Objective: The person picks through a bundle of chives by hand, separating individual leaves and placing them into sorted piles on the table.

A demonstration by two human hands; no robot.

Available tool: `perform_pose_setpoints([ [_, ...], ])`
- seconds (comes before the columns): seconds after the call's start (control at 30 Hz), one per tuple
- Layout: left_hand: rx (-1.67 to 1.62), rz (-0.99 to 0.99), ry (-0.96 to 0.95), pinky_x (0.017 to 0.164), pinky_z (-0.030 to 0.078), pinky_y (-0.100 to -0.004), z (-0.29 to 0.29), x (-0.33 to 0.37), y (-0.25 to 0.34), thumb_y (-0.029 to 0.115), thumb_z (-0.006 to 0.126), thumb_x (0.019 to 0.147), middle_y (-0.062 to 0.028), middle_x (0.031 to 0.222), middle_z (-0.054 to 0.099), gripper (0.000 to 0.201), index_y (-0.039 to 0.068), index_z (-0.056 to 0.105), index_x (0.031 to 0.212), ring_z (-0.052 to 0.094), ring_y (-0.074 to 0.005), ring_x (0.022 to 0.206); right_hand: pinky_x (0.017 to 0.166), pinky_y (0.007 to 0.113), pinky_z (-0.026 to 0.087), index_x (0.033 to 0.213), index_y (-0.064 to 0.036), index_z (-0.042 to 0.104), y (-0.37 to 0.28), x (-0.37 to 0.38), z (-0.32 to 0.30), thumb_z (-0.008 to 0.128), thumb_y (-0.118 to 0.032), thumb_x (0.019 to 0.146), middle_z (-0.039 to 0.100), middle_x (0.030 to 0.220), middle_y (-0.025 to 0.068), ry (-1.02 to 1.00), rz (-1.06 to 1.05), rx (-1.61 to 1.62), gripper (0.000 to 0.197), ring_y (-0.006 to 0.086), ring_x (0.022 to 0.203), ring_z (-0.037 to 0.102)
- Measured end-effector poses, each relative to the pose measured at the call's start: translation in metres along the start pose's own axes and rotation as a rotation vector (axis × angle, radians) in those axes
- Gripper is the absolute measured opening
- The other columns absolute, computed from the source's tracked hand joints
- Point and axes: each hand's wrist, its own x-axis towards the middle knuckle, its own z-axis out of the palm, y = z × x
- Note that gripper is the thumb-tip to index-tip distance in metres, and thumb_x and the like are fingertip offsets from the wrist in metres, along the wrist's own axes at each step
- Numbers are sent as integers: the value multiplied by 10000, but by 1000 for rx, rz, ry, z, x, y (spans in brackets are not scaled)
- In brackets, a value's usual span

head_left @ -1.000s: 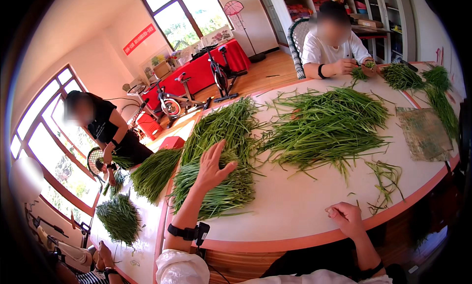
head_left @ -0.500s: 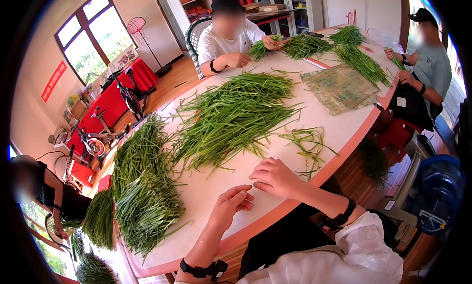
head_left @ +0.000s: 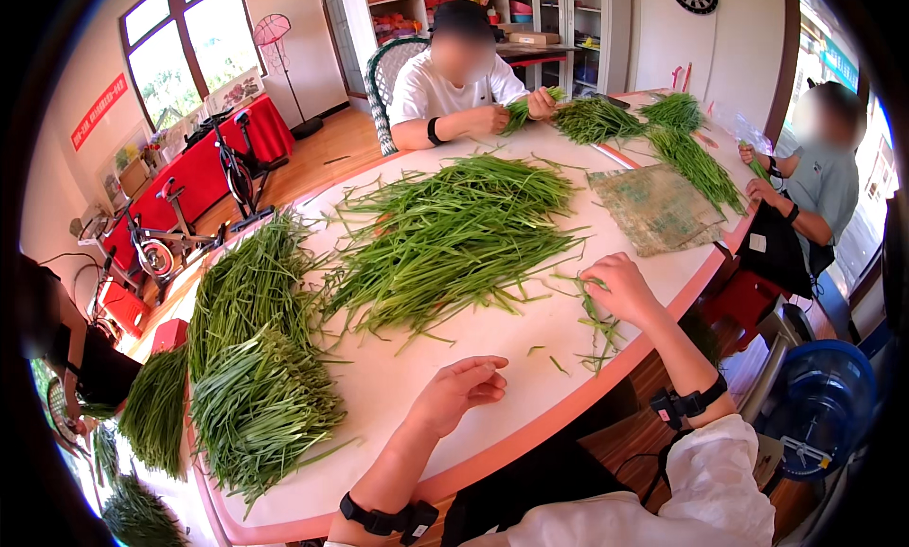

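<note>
My right hand is over a small scatter of loose green stems by the table's near right edge. Its fingers curl down at the stems, and whether a stem is pinched between them is hard to see. My left hand hovers above the white tabletop, palm turned inward, fingers loosely bent and thumb apart, with nothing in it. Beyond both hands spreads a big loose heap of long green leafy stalks, like chives. Two short green bits lie between my hands.
Neater stalk bundles are stacked at the table's left. A greenish woven mat lies to the right. Across the table a person handles stalks; another person sits far right. A blue water bottle stands below.
My right hand has moved right and away from my left hand, over to the loose stems. My left hand stays near its place. Short green bits now show where my right hand was.
</note>
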Motion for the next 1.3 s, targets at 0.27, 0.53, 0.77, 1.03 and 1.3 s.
perform_pose_setpoints([
  [0.27,-127,26,6,769,469,-297,-28,1,-2,131,466,884,-70,814,594,235,-11,537,1057,588,-175,767,767,356,404,830,-103,636,-76,93,75,627,-172,717,571,784,69,35,-284,126,132,264,863,483],
  [0.53,-134,12,9,758,466,-284,-47,-5,-1,157,466,893,-54,817,587,254,11,537,1089,577,-150,759,612,332,459,836,-44,565,-126,104,78,630,-174,733,615,711,67,-170,-121,405,178,213,641,580],
  [0.77,-231,230,269,736,467,-295,-55,-7,0,202,468,906,-36,876,564,325,28,485,1180,563,-130,746,627,243,477,892,6,576,-140,74,81,586,-159,838,602,727,35,-470,151,1137,173,97,666,572],
  [1.03,-232,345,353,759,464,-301,-68,-5,3,239,447,915,-32,880,576,260,46,525,1070,556,-135,806,607,223,458,1010,20,591,-154,37,78,552,-178,868,594,712,51,-844,207,1202,247,100,626,546],
  [1.3,-355,381,372,778,468,-330,-85,-1,3,216,397,923,-67,868,593,244,44,471,1080,572,-186,828,560,225,445,999,24,623,-105,13,27,547,-145,861,590,655,25,-1069,238,851,232,75,582,531],
])
